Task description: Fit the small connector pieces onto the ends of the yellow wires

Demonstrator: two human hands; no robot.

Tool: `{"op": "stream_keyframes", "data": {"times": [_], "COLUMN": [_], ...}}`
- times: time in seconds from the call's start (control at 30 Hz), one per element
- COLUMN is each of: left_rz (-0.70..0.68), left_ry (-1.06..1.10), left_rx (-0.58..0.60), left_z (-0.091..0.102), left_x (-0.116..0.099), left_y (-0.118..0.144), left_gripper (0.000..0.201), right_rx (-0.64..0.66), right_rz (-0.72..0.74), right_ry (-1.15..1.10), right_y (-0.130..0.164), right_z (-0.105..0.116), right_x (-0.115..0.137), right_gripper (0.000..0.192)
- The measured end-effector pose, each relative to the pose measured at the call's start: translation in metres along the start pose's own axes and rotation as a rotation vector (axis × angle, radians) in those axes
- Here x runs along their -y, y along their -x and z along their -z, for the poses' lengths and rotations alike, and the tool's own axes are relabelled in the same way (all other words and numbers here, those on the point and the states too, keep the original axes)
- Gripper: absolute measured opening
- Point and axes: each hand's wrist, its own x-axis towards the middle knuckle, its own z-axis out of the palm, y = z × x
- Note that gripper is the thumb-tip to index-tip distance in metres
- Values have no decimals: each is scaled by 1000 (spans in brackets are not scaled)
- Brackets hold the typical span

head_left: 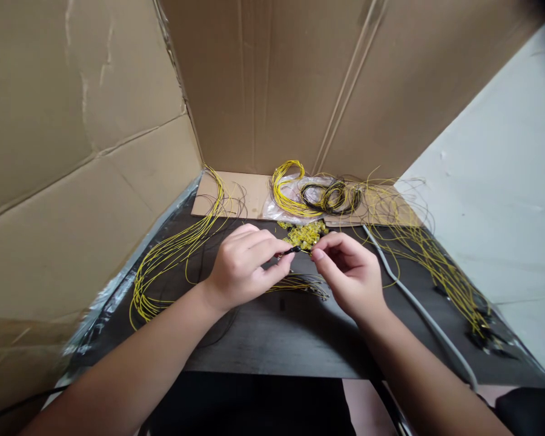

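Observation:
Between the thumb and fingers of my left hand (249, 266) is a small black cylindrical piece (295, 249), its tip pointing right. My right hand (349, 269) is closed in a pinch just to the right of it; what its fingertips hold is too small to name. Directly behind my fingertips lies a pile of small yellow translucent pieces (306, 235) with some black ones at its edges. Under my hands, a bundle of thin wires (300, 283) with small metallic-looking ends rests on the dark tabletop (272, 351).
Yellow wires (163, 266) loop along the left side. Coiled yellow wire (281, 191) and black wire (331, 197) lie on cardboard at the back. More yellow wires (445, 278) with black ends spread on the right, beside a grey cable (418, 303). Cardboard walls (272, 91) enclose the back and left.

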Motion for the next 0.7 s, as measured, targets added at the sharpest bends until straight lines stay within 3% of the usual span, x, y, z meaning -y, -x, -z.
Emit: {"op": "stream_keyframes", "data": {"times": [0.17, 0.7], "left_rz": [-16, -191], "left_ry": [-27, -190], "left_rx": [25, 133], "left_z": [-1, 3], "left_x": [4, 12], "left_y": [2, 2], "left_gripper": [7, 12], "right_rx": [101, 84], "right_rz": [66, 217], "right_ry": [163, 370], "right_y": [-4, -8], "right_z": [1, 2], "right_x": [0, -3], "right_gripper": [5, 6]}}
